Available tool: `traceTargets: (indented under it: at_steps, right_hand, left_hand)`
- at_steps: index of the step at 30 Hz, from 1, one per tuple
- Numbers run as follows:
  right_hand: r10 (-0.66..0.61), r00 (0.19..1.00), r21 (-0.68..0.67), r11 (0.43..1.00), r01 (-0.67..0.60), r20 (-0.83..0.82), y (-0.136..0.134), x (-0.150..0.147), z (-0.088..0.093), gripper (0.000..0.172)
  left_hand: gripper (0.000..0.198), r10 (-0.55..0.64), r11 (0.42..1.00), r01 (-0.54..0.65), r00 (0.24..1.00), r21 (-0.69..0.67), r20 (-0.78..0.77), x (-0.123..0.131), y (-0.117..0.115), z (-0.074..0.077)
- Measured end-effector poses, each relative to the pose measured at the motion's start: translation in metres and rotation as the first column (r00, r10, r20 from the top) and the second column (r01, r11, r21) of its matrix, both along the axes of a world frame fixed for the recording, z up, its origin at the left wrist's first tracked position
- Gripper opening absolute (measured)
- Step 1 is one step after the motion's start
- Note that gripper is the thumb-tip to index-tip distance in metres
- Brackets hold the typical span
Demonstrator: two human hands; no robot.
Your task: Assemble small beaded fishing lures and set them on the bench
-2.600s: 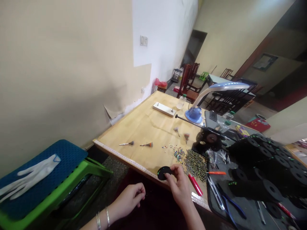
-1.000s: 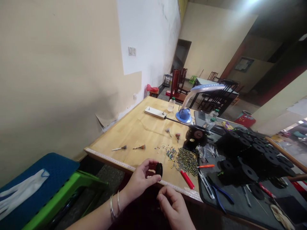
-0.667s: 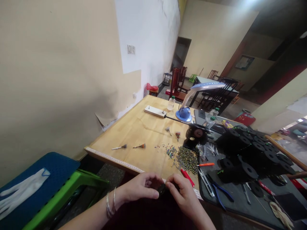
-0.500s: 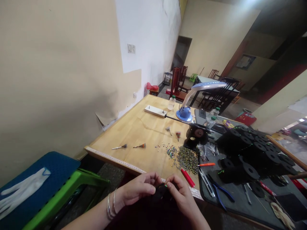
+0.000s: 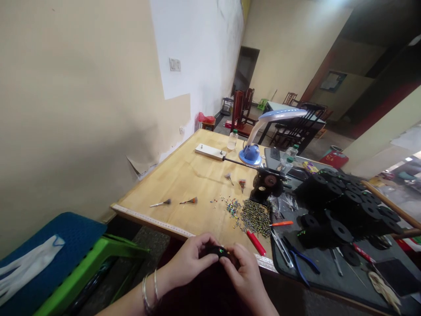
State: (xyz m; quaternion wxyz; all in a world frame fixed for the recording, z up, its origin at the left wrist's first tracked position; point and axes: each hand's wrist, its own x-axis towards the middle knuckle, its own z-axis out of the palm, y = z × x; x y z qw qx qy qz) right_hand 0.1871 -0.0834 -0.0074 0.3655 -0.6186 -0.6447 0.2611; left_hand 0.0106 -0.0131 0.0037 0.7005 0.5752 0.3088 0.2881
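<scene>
Okay, on my feed both hands are curled narrow around a small black disc [image 5: 215,251], flecked with bright beads and held just off the near edge of the wooden table [image 5: 184,184]. The left hand [image 5: 190,259], bangles at its wrist, pinches the disc from one side, and the right hand [image 5: 245,270] grips it from the other. Ahead of them lies a heap of striped beads [image 5: 255,218], with a red tube [image 5: 255,242] just beside it
</scene>
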Motion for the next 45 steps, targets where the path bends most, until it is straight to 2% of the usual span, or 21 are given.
traceTargets:
  at_steps: [3,5,8,17,20,25,29,32,33,35,37,39,41,43,45]
  right_hand:
    - [-0.01,0.999,-0.011,1.0,0.01,-0.049,0.0,-0.002,-0.003,0.018]
    - [-0.024,0.994,-0.008,1.0,0.023,-0.108,-0.001,-0.004,-0.006,0.021]
    - [-0.034,0.986,0.012,0.999,0.036,-0.164,-0.002,-0.009,-0.009,0.022]
    - [-0.072,0.97,0.062,0.994,0.089,-0.231,-0.003,-0.016,-0.013,0.02]
    - [-0.078,0.976,0.067,0.993,0.093,-0.201,-0.003,-0.014,-0.014,0.019]
    - [-0.041,0.993,0.061,0.997,0.048,-0.114,-0.004,-0.009,-0.012,0.015]
    - [-0.046,0.981,0.043,0.998,0.055,-0.187,-0.003,-0.008,-0.008,0.014]
    - [-0.061,0.989,0.033,0.997,0.066,-0.136,-0.004,-0.007,-0.005,0.014]
    - [-0.057,0.995,0.033,0.998,0.06,-0.085,-0.004,-0.006,-0.004,0.013]
    - [-0.034,0.998,0.04,0.999,0.032,0.044,-0.004,-0.004,-0.001,0.011]
    - [-0.002,0.985,0.053,0.999,-0.007,0.172,-0.004,-0.002,0.002,0.016]
    - [0.026,0.968,0.058,0.997,-0.041,0.251,-0.004,-0.001,0.005,0.025]
    - [0.04,0.964,0.048,0.997,-0.055,0.262,-0.004,-0.001,0.007,0.024]
    - [0.045,0.971,0.027,0.998,-0.052,0.235,-0.004,-0.002,0.009,0.018]
    - [0.047,0.976,0.012,0.999,-0.051,0.214,-0.004,-0.003,0.009,0.013]
  left_hand:
    - [0.009,0.115,0.99,-0.11,0.992,0.088,-0.054,0.002,-0.002,-0.002]
    - [0.011,0.166,0.985,-0.164,0.985,0.044,-0.036,0.003,-0.003,-0.005]
    - [0.016,0.187,0.98,-0.184,0.981,-0.077,0.045,0.003,-0.004,-0.01]
    - [0.018,0.19,0.977,-0.175,0.974,-0.12,0.122,0.006,-0.009,-0.024]
    - [0.017,0.165,0.981,-0.151,0.979,-0.122,0.12,0.006,-0.009,-0.021]
    - [0.017,0.132,0.991,-0.131,0.989,-0.011,0.066,0.007,-0.005,-0.016]
    - [0.017,0.108,0.982,-0.084,0.984,-0.17,0.144,0.01,-0.006,-0.016]
    - [0.021,0.062,0.96,-0.006,0.979,-0.279,0.194,0.011,-0.008,-0.014]
    - [0.024,0.035,0.963,0.015,0.983,-0.268,0.18,0.011,-0.008,-0.012]
    - [0.028,-0.012,0.989,0.023,0.997,-0.145,0.074,0.011,-0.006,-0.008]
    - [0.03,0.008,0.999,-0.004,0.996,0.04,-0.088,0.012,-0.002,-0.004]
    - [0.028,0.055,0.989,-0.027,0.981,0.144,-0.188,0.015,0.001,-0.002]
    - [0.023,0.035,0.996,-0.018,0.981,0.091,-0.191,0.018,0.002,-0.003]
    - [0.018,-0.032,0.997,0.022,0.99,-0.076,-0.136,0.022,0.001,-0.005]
    - [0.015,-0.081,0.968,0.058,0.993,-0.243,-0.084,0.024,-0.001,-0.006]
